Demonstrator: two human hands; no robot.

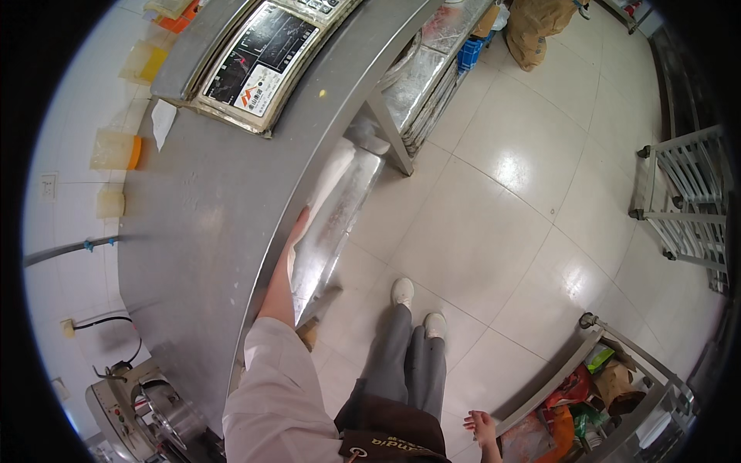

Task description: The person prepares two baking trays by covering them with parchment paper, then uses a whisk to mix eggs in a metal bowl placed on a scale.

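My left arm reaches past the edge of the steel table (201,193) to the space under it. Only a part of my left hand (301,220) shows, and its fingers are mostly hidden. Right beside it lies a long white sheet (328,176), paper or cloth, along the lower steel shelf (328,224). Whether the hand grips the sheet cannot be made out. My right hand (480,424) hangs low by my side with loosely bent fingers apart and nothing in them. It is nearest to a cart (540,382) of bags and packages.
On the table stands a scale (258,65) with a dark panel. A mixer (143,405) with a metal bowl sits at lower left. Wheeled racks (687,204) stand at right. A brown paper sack (532,31) rests on the tiled floor (494,224) ahead.
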